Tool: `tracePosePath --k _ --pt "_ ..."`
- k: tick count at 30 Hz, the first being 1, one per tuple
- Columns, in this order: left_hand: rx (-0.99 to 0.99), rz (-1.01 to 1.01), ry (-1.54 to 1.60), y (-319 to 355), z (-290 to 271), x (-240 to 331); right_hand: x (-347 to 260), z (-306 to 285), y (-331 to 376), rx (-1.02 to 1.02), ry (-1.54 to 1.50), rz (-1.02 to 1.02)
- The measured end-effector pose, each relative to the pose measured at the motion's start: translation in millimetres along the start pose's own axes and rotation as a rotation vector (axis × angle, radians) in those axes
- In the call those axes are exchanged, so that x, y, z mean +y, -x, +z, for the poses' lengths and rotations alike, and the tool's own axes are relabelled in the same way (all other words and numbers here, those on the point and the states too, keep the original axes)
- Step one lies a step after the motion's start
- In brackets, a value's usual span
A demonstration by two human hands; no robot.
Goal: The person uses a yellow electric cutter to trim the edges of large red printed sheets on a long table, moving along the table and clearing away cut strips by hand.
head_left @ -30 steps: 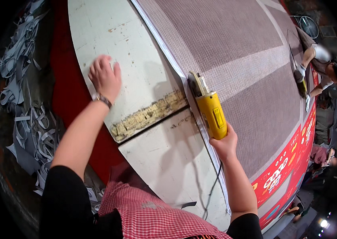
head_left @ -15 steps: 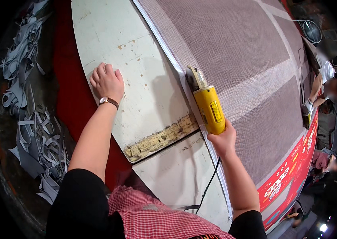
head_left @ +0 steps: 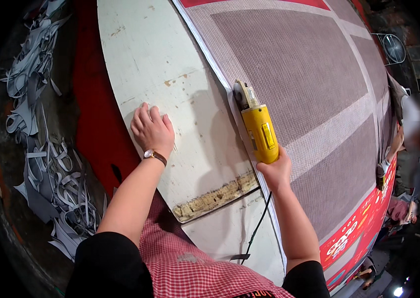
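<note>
My right hand (head_left: 275,169) is wrapped round the rear of a yellow electric rotary cutter (head_left: 259,131). The cutter's head lies at the left edge of a brown-grey woven-patterned sheet (head_left: 294,54), along a white border strip (head_left: 215,64). A black cord (head_left: 257,231) trails from the tool towards my body. My left hand (head_left: 153,130), with a watch on its wrist, rests palm down near the left edge of the pale worktop (head_left: 140,54). Its fingers are stretched out and it holds nothing.
Grey offcut strips (head_left: 73,191) lie heaped on the floor at the left. Red cloth (head_left: 90,99) hangs beside the worktop. A worn yellowish band (head_left: 215,198) borders a gap in the top. Another person (head_left: 411,119) works at the far right by a red printed section (head_left: 349,238).
The cutter has advanced away from me along the sheet's edge. My view has shifted, while my left hand stays at about the same place on the worktop.
</note>
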State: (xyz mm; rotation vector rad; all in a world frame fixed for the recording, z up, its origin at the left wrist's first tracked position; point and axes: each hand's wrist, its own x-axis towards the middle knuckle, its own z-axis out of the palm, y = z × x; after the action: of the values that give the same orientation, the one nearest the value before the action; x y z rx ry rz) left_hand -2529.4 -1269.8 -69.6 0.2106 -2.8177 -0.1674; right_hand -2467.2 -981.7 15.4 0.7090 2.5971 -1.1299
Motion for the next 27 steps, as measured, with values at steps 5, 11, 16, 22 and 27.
tracePosePath --k 5,11,16,22,27 --pt "-0.06 -0.004 0.047 -3.3 -1.9 -1.5 -26.4 20.4 -26.6 0.061 -0.078 0.003" --pt "-0.169 0.031 0.322 -6.1 -16.9 -12.8 -69.6 33.4 -50.8 0.05 -0.045 0.027" --pt "-0.176 0.119 0.496 -69.7 -13.5 -46.8 -102.3 45.3 -71.4 0.021 -0.094 0.07" --pt "0.203 0.178 0.139 -279.5 68.0 -109.2 -134.3 57.7 -94.9 0.028 -0.035 0.051" --pt "0.028 -0.038 0.034 -323.6 103.1 -118.2 -157.0 64.1 -109.9 0.034 -0.028 0.033"
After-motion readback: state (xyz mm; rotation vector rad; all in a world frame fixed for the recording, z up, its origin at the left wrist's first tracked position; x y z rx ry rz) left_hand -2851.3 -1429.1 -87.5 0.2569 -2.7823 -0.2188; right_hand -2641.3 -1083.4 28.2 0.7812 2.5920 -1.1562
